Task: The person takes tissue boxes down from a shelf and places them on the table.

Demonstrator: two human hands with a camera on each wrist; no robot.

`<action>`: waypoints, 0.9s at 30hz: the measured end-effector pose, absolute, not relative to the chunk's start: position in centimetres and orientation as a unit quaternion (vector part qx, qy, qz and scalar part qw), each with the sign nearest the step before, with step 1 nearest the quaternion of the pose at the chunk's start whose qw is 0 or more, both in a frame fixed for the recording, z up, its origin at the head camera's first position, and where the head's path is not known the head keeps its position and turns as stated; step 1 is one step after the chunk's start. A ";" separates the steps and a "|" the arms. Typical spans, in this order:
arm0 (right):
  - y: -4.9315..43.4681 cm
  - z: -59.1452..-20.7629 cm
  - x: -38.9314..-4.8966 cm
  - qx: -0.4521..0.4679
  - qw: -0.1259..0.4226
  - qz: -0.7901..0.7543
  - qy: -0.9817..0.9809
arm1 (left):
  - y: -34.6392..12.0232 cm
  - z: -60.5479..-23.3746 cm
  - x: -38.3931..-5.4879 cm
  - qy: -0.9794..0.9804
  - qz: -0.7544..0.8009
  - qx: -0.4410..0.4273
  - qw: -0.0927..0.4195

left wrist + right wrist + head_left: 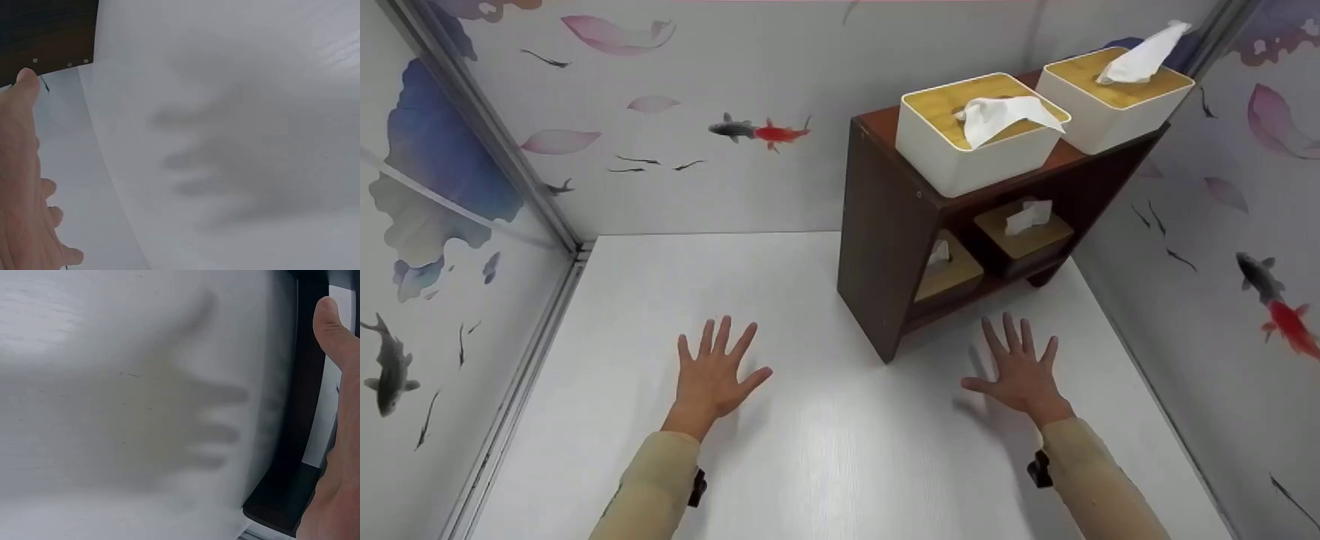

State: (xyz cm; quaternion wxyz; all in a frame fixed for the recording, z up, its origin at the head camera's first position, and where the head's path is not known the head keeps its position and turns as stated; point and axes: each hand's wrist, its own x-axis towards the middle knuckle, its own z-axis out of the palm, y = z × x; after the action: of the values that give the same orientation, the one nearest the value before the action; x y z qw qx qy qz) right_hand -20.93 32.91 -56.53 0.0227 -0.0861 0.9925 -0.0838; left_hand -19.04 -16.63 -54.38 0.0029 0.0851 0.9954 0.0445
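Hovering above the table (840, 457), as their shadows suggest, the left hand (709, 381) and right hand (1021, 376) spread their fingers, holding nothing. Just ahead of the right one stands the shelf (881, 232), carrying boxes (997, 163) on two levels, tissues (1009, 114) upward, probably for easy pulling.

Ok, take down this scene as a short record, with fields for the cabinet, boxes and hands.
Cabinet: brown, standing on a white surface
On top: two white boxes, tissue sticking out of each
Inside: two darker boxes, tissue showing in each
Left hand: fingers spread, holding nothing
Right hand: fingers spread, holding nothing
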 end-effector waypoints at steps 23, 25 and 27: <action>32.3 -54.8 -20.7 -0.129 0.082 -0.084 0.985 | -6.9 -44.3 -21.5 0.962 0.091 0.257 -0.001; 32.2 -54.5 -20.6 -0.132 0.094 -0.092 0.982 | -6.2 -43.3 -21.8 0.959 0.098 0.266 -0.001; 32.1 -54.2 -20.5 -0.133 0.105 -0.096 0.981 | -5.4 -42.2 -22.0 0.956 0.111 0.271 0.006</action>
State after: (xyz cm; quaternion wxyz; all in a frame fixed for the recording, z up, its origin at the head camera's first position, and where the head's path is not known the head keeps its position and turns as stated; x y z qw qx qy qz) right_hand -20.54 32.08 -54.20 0.1046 -0.1327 0.9809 -0.0963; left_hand -22.05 -5.42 -42.17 0.0060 0.2712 0.9561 0.1105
